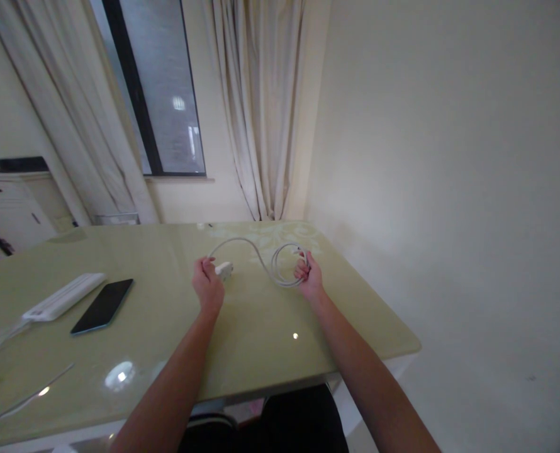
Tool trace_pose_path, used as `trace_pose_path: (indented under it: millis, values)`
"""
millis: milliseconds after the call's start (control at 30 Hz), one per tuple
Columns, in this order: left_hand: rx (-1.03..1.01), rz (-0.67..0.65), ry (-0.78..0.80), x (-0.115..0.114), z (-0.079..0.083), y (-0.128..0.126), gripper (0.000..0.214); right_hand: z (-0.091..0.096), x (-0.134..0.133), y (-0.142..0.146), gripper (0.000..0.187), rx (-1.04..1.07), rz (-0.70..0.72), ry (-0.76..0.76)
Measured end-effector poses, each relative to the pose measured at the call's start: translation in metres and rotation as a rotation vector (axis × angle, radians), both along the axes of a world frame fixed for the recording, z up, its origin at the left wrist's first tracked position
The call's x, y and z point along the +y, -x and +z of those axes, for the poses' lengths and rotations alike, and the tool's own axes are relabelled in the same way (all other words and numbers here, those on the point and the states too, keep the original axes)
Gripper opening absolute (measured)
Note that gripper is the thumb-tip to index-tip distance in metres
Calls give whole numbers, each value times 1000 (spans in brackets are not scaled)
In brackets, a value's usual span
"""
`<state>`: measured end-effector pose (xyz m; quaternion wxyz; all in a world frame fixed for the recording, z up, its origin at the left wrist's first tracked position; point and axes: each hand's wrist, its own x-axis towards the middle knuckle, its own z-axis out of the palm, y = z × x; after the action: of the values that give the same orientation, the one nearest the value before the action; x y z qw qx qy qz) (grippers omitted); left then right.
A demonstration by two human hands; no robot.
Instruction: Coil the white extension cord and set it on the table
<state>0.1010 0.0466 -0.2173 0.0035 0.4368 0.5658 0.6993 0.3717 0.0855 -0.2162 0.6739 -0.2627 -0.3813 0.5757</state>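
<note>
A thin white cable (255, 246) runs between my two hands above the glossy table (256, 340). Its right part is wound into a loose coil (276, 267) of several loops. My right hand (309, 274) is closed around the right side of that coil. On the left, my left hand (208, 286) pinches the cable's other stretch between thumb and fingers. Just right of the left hand shows a white plug or charger (224, 270), partly hidden behind the hand; whether it rests on the table or hangs, I cannot tell.
A white power strip (65, 297) with a cord lies at the left, beside a dark phone (104, 306). Another thin cord (29, 397) crosses the near left corner. A wall (450, 189) stands along the table's right side, and curtains (261, 113) hang behind it.
</note>
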Motion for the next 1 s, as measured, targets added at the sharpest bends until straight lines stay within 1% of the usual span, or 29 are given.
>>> trace_pose_path:
  millis: [33,67,100,133,200,267,300,333,400,433,500,567,633,667,733,833,933,967,1000]
  values:
    - [-71,46,-42,0,4,7,26,5,0,-6,47,23,-50,-3]
    - [-165,60,-84,-1,8,12,28,10,-1,-12,48,53,-103,-14]
    - [-274,43,-128,-1,11,16,30,16,-3,-18,49,83,-150,-36]
    - [-386,-5,-171,-2,15,19,31,22,-5,-23,49,109,-190,-64]
    - [-580,-139,-255,-2,21,22,30,34,-9,-31,48,140,-251,-126]
    - [-723,-277,-300,-2,26,24,27,45,-13,-37,46,142,-324,-174]
    - [-790,-361,-284,-2,27,25,25,51,-14,-40,45,128,-371,-194]
    - [-866,-457,-237,-1,28,27,23,55,-16,-42,43,110,-418,-213]
    - [-1039,-650,-81,0,28,30,21,63,-19,-47,38,70,-492,-246]
    - [-1124,-724,0,1,28,31,24,67,-20,-48,35,54,-514,-259]
    - [-1262,-802,110,3,27,33,32,72,-24,-49,32,39,-532,-275]
    - [-1321,-831,163,5,24,35,33,75,-27,-47,30,23,-533,-283]
    - [-1298,-836,206,7,20,37,30,76,-30,-42,30,-11,-534,-295]
    - [-1236,-812,236,8,17,37,28,76,-31,-38,31,-33,-535,-303]
    - [-1045,-712,313,12,10,39,23,74,-34,-31,32,-80,-538,-324]
    - [-799,-507,392,18,-3,40,15,70,-39,-17,35,-137,-514,-346]
    - [-684,-373,377,18,-11,37,5,66,-46,0,37,-183,-439,-341]
    - [-626,-342,367,17,-12,34,3,66,-49,6,37,-197,-410,-337]
    - [-528,-310,359,15,-12,31,6,65,-52,13,37,-210,-382,-334]
